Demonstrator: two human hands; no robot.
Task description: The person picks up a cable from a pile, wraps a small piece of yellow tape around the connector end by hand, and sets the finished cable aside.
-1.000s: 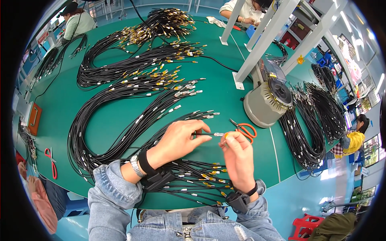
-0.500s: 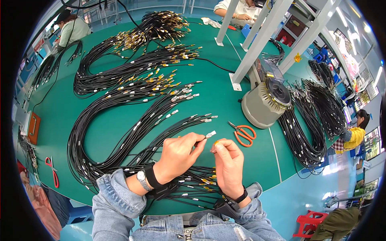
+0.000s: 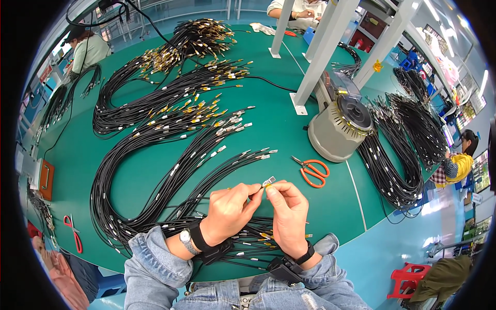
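Between thumb and forefinger, my left hand point(image 3: 227, 213) pinches a black cable near its end, where a silvery-white tip point(image 3: 269, 180) sticks out. My right hand point(image 3: 288, 214) is closed in a pinch on a small yellow piece of tape point(image 3: 267, 185), which touches the cable just by that tip. The hands almost meet above the green table. Below and to the left of them lies a long curved bundle of black cables point(image 3: 111, 173) with white and yellow tags at the ends. A smaller bundle point(image 3: 222, 173) fans out beyond my left hand.
Orange-handled cutters point(image 3: 314, 172) lie right of my hands, near a round grey tape dispenser point(image 3: 338, 129). Grey metal posts point(image 3: 315, 57) rise behind it. More cable bundles point(image 3: 387, 165) hang over the right edge. Red scissors point(image 3: 75, 235) lie at left. Other people work around the table.
My right hand has moved left and up to the cable end, bringing the yellow tape against it. Before, the two hands were apart. The view has shifted slightly.
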